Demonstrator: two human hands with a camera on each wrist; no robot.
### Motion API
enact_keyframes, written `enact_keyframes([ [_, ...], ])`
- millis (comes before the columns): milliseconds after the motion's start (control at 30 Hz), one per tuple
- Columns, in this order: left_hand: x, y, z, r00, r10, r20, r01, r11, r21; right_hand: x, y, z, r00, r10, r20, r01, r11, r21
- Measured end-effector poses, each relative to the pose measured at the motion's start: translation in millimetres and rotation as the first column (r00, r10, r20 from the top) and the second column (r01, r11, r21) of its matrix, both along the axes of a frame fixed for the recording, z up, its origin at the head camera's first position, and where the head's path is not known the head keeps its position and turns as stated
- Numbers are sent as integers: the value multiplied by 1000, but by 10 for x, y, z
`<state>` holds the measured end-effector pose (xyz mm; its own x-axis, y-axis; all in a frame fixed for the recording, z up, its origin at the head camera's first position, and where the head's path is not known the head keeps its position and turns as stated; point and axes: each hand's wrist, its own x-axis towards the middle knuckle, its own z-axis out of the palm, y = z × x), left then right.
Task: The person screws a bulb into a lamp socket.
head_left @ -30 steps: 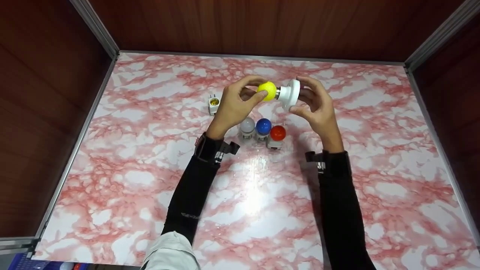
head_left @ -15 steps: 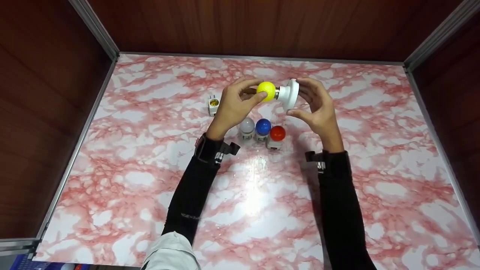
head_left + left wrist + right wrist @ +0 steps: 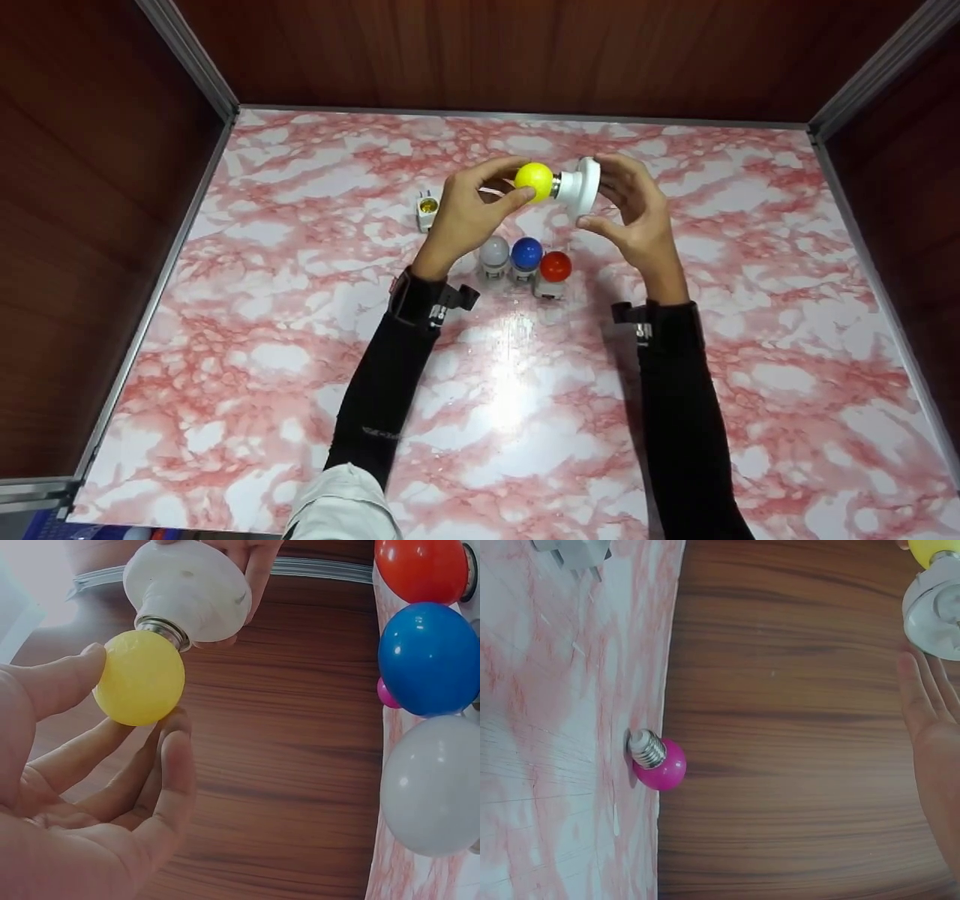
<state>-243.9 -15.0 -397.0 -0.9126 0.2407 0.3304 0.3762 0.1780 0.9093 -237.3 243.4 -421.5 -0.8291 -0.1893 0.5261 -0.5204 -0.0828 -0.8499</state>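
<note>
My left hand (image 3: 469,210) pinches a yellow light bulb (image 3: 533,182) between thumb and fingers. The bulb's metal screw base points right into the neck of a white round lamp holder (image 3: 589,187), with part of the metal showing at the joint. My right hand (image 3: 641,214) grips the holder by the rim of its wide disc, thumb at the lower edge and fingers at the top. In the left wrist view, the yellow bulb (image 3: 140,679) meets the lamp holder (image 3: 187,592). The right wrist view catches the holder's hollow back (image 3: 941,615) at its upper right.
Grey-white (image 3: 495,251), blue (image 3: 526,253) and red (image 3: 556,266) bulbs stand in white sockets below the hands. A white plug socket (image 3: 427,210) with two pins sits left of them. A pink bulb (image 3: 662,765) lies near the back edge. Brown wood-grain panels (image 3: 525,52) enclose the table.
Bulb and holder stay in nearly the same place. My left fingers behind the bulb have shifted a little, and a gap now shows between them and the thumb.
</note>
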Motion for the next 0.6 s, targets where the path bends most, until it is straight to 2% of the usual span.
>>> enact_keyframes([
  [433,-15,-13,-20,999,-26,-43,28,999,27,-28,0,-47,999,-24,31,22,998,60],
  [600,-9,-15,-20,996,-32,-88,34,999,27,-22,-1,-49,998,-35,51,31,997,77],
])
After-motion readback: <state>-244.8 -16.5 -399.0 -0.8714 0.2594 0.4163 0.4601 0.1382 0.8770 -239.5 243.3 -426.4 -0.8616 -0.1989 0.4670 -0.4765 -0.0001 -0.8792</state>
